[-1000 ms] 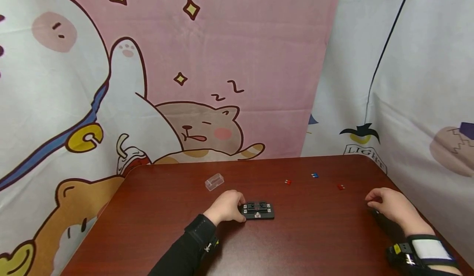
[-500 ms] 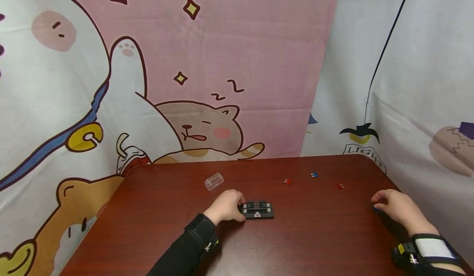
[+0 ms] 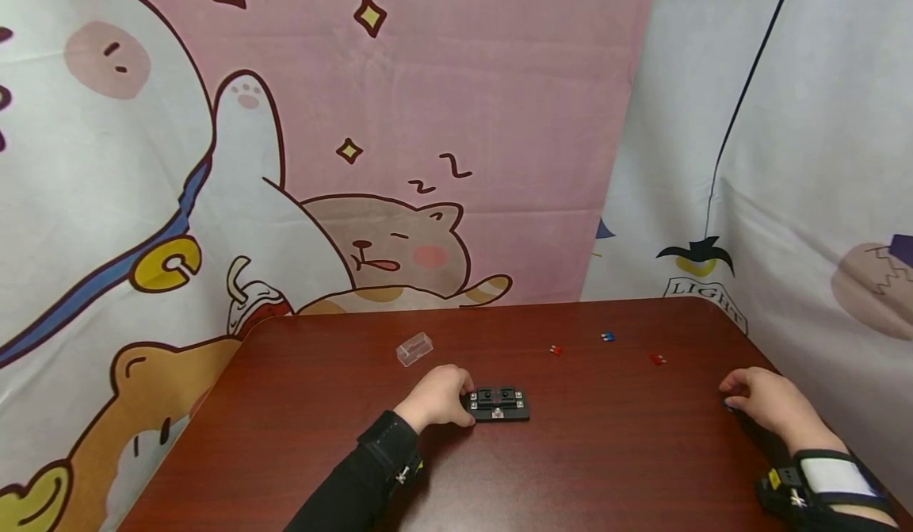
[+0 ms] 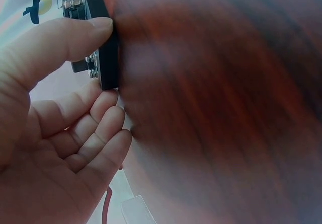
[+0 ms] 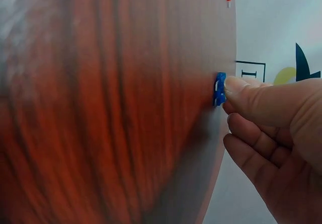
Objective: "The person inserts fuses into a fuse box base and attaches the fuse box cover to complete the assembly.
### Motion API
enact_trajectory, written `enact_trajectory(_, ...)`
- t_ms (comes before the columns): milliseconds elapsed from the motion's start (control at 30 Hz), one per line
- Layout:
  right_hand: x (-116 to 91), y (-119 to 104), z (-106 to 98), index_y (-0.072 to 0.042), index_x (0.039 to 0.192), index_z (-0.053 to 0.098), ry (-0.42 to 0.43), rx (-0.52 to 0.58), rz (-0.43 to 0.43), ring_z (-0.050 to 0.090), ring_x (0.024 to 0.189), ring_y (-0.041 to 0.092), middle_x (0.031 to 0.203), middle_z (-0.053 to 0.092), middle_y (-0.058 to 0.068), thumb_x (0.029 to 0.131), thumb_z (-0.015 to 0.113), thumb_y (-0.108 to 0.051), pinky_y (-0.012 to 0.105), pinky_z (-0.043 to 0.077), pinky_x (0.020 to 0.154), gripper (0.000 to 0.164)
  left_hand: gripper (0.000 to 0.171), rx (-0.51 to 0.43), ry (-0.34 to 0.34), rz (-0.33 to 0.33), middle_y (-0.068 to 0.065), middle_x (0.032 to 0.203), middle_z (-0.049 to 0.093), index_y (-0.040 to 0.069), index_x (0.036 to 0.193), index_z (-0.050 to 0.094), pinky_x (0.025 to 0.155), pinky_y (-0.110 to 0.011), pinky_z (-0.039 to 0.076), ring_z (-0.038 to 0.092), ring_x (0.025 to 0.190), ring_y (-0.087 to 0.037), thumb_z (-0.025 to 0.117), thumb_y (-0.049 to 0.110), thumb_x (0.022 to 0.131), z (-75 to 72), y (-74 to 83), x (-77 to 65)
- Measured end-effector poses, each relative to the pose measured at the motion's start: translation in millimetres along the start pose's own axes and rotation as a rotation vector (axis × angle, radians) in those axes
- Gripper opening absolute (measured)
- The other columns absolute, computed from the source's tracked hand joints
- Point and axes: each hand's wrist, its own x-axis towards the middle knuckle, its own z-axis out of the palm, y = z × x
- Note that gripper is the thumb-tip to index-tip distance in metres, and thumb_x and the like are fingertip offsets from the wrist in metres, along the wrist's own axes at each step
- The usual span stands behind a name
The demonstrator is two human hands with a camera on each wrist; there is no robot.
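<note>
My left hand [image 3: 437, 397] grips the left end of a black fuse block [image 3: 498, 404] with metal screw terminals, which lies on the brown table. In the left wrist view, the thumb presses the black block [image 4: 108, 58] from one side while the curled fingers stay at its end. At the table's right side, my right hand [image 3: 770, 405] pinches a small blue blade fuse [image 5: 220, 89] between thumb and fingertip, close over the tabletop. The fingers largely hide this fuse in the head view.
A clear plastic box [image 3: 414, 350] lies behind the left hand. Toward the back right are a red blade fuse [image 3: 555, 350], a blue blade fuse [image 3: 608, 337] and another red fuse [image 3: 658, 360]. A printed cloth [image 3: 542, 120] hangs behind the table.
My right hand has shifted a little to the right, toward the table's edge, and the blue fuse shows under its fingertips. The left hand and fuse block stay in place.
</note>
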Motion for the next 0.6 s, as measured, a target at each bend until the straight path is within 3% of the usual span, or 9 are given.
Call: enact_trajectory(600, 1.9, 5.2, 4.1, 0.0, 0.086, 0.067, -0.024, 0.015, 0.022, 0.06, 0.073, 0.026, 0.079, 0.065, 0.007, 0.081, 0.077, -0.003, 0.053, 0.046, 0.071, 0.012, 0.041, 0.005, 0.006, -0.003, 0.004, 0.08, 0.058, 0.009, 0.093, 0.071, 0.072, -0.029, 0.046, 0.05, 0.073, -0.01, 0.091, 0.027, 0.063, 0.7, 0.0, -0.4)
